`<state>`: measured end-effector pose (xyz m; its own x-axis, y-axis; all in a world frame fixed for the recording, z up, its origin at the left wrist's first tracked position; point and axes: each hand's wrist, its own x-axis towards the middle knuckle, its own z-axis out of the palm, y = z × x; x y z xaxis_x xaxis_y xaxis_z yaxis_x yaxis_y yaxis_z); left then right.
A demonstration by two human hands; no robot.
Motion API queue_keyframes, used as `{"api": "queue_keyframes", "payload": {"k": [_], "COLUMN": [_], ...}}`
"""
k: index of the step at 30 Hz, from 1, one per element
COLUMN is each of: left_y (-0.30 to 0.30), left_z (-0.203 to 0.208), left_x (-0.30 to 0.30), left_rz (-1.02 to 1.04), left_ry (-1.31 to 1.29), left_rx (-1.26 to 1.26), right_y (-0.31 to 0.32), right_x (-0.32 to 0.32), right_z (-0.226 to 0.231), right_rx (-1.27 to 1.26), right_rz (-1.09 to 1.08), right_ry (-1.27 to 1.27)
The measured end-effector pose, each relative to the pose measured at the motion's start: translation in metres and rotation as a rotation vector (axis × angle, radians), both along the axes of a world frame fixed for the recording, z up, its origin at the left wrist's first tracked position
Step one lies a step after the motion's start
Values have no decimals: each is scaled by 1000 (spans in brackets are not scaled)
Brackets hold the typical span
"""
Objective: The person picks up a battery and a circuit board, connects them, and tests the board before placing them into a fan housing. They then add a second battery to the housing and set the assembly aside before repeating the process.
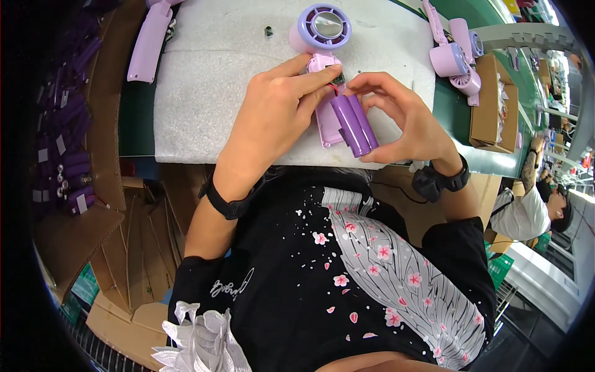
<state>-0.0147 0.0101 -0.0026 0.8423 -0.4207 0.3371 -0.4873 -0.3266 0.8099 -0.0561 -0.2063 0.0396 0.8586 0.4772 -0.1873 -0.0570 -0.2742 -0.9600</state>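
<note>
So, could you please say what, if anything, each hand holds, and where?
Right hand: purple battery pack, thumb at near end, fingertips by far end. Left hand: fingertips on fan handle near fan head; grip unclear.

The two glossy cylindrical cells [354,126] are gleaming deep purple, and from where I'm standing the round plastic fan head [323,28] is showing lavender over pale pink. A thin red wire [335,88] is standing out against the pink plastic handle shell [329,127]. The foam sheet [204,105] is looking mottled white, the tabletop [136,133] dark green. Pink blossoms and grey-white feathering are patterning the black T-shirt [279,248]; a satiny fabric flower [207,341] is shining silver.
</note>
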Motion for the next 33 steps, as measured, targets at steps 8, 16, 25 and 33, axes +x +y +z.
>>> {"api": "queue_keyframes", "payload": {"k": [8,16,25,33], "left_y": [4,9,12,15], "left_z": [3,13,13,11], "left_x": [6,8,8,8], "left_rz": [-79,-152,-172,-176], "left_ry": [-37,32,82,152], "left_rx": [-7,131,84,60], "right_y": [13,22,23,17], "right_x": [1,-15,-18,-13], "right_z": [3,6,-1,-4], "right_rx": [-310,-436,-439,-338], "right_rz": [103,6,-46,1], "right_ry": [-409,-538,-631,-515]}}
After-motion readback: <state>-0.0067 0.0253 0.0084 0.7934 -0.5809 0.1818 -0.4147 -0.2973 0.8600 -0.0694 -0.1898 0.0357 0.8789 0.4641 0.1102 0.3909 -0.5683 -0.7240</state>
